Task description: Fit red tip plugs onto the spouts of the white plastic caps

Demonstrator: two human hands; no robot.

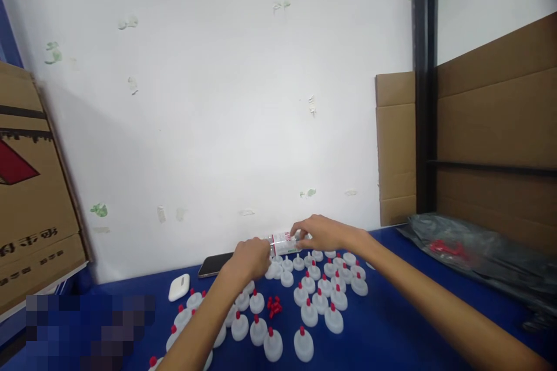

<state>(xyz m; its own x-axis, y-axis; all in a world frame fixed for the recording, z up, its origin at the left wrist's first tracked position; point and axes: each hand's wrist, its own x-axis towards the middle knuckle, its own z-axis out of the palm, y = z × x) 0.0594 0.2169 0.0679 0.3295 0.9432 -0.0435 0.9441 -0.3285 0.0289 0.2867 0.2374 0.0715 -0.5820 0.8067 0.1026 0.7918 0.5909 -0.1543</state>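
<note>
Both my hands hold one small labelled bottle (284, 242) lying sideways above the blue table (391, 324). My left hand (250, 259) grips its left end, and my right hand (319, 233) pinches its right end. Below them stand several white bottle caps with red tips (310, 313), spread over the table. A small heap of loose red tips (274, 305) lies among them.
A phone (214, 264) and a white earbud case (178, 287) lie near the white wall. A cardboard box (30, 197) stands at the left. Cardboard sheets (496, 122) line the right side, with a dark plastic bag holding red pieces (452, 248) below them.
</note>
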